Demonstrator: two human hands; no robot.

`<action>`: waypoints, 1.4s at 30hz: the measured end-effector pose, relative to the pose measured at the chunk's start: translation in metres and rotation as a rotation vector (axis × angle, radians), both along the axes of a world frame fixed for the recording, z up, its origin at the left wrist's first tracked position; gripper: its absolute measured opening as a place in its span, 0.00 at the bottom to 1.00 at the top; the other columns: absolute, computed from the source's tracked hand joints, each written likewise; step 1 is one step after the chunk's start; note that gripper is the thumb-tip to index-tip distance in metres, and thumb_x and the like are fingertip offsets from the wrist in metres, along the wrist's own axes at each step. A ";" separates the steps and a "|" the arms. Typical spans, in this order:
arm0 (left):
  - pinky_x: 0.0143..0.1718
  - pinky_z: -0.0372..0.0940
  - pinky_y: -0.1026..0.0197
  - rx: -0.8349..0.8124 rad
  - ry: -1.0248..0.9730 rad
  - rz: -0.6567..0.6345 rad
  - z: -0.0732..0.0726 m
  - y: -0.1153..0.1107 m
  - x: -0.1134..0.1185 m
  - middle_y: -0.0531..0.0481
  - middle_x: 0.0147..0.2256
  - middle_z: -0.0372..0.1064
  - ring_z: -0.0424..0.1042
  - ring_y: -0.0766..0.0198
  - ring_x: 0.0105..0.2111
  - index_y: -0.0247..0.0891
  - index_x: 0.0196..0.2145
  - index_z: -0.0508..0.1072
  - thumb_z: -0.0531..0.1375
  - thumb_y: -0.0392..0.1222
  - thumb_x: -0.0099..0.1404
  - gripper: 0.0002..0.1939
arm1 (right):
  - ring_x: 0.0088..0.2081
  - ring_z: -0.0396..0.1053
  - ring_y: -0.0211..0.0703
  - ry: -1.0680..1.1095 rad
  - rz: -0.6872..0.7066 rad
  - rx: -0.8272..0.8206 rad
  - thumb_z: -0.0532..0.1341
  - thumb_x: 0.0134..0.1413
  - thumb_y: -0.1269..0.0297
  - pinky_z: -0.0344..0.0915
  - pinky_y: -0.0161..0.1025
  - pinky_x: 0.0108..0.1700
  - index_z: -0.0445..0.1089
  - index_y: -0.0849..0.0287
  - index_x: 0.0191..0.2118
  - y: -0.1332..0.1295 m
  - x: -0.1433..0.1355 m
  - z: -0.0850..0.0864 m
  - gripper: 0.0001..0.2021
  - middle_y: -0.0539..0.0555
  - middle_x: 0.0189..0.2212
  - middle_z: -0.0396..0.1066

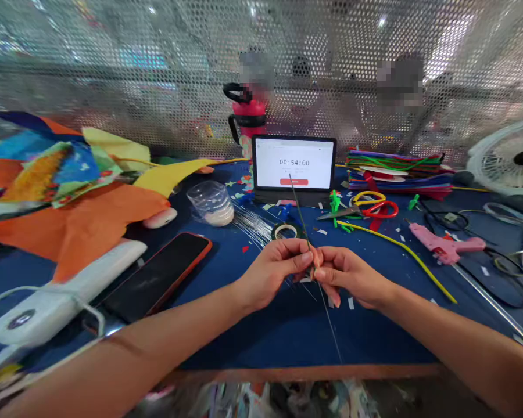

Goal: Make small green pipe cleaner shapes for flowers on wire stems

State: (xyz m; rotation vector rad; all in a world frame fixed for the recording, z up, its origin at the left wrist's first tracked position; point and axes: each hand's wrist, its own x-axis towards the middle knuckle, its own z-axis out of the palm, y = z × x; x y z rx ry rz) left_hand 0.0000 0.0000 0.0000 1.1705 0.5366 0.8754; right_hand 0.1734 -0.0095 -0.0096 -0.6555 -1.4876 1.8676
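Observation:
A thin wire (302, 217) slants through both hands above the middle of the blue tabletop. Its upper part looks dark green and thicker, while the bare lower end runs down toward the table's front edge. My left hand (272, 273) is closed, thumb and fingers pinching the wire. Meeting it fingertip to fingertip, my right hand (353, 276) is also closed on the wire; its lower fingers curl loosely. What lies right between the fingertips is partly hidden. Just behind the hands are a roll of dark tape (275, 233) and a bundle of silvery wires (253, 225).
Behind stands a tablet (265, 159) showing a timer, with a red bottle (250, 109) beyond. Scissors (377, 208), a yellow pipe cleaner (403, 247) and a pink glue gun (447, 244) lie rightward. Leftward are a phone (161, 276), a power strip (78, 290) and orange felt (91, 217).

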 end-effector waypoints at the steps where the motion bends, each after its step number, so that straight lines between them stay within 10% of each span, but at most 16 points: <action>1: 0.23 0.48 0.67 -0.014 -0.022 -0.025 0.001 -0.001 0.000 0.53 0.22 0.60 0.55 0.73 0.22 0.31 0.25 0.70 0.61 0.41 0.59 0.11 | 0.13 0.59 0.26 0.005 0.021 0.003 0.63 0.52 0.59 0.55 0.24 0.18 0.62 0.62 0.30 0.001 0.000 0.000 0.12 0.42 0.14 0.62; 42: 0.23 0.53 0.69 0.142 0.172 0.120 0.001 -0.003 0.001 0.56 0.23 0.62 0.57 0.74 0.22 0.33 0.24 0.66 0.64 0.42 0.56 0.12 | 0.12 0.55 0.25 -0.099 -0.114 0.025 0.67 0.45 0.58 0.53 0.25 0.14 0.58 0.60 0.24 0.000 -0.004 -0.003 0.17 0.41 0.15 0.58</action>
